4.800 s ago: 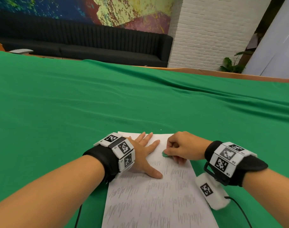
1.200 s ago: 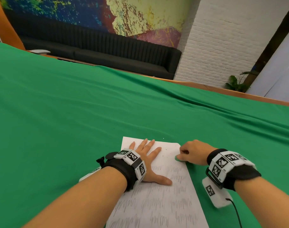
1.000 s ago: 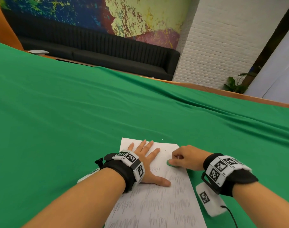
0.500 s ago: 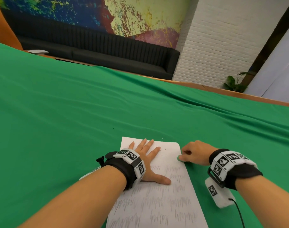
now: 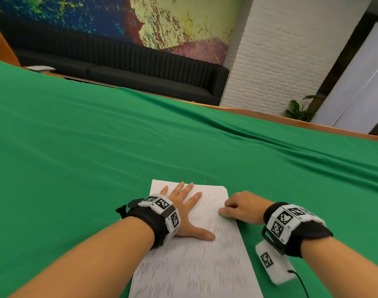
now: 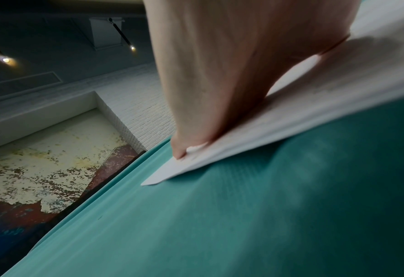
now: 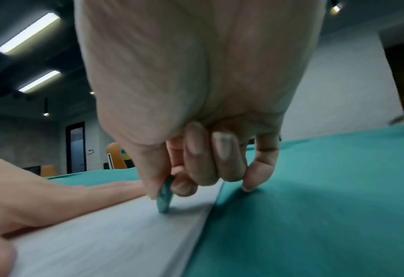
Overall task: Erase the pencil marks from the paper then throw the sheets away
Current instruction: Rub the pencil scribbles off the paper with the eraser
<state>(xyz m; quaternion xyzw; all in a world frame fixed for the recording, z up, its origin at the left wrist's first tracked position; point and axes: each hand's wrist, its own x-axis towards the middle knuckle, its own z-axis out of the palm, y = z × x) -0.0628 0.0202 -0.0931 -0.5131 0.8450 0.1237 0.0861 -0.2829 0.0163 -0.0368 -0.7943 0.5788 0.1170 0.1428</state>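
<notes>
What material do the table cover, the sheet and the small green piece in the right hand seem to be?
Table cover: apparently woven fabric, matte green; it lies in long soft folds.
Sheet: thin white paper, matte, with grey pencil scribbles.
Small green piece, pinched by the right hand: probably a rubber or vinyl eraser, dull and smudged; the exact kind is unclear.

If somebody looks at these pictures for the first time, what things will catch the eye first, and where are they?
First comes the white paper full of grey pencil marks, lying at the near edge of the wide green cloth. The left hand lies flat on its far part, and the right hand pinches a small green eraser against the sheet near its right edge. Behind the table, a colourful mural hangs above a black sofa.
</notes>
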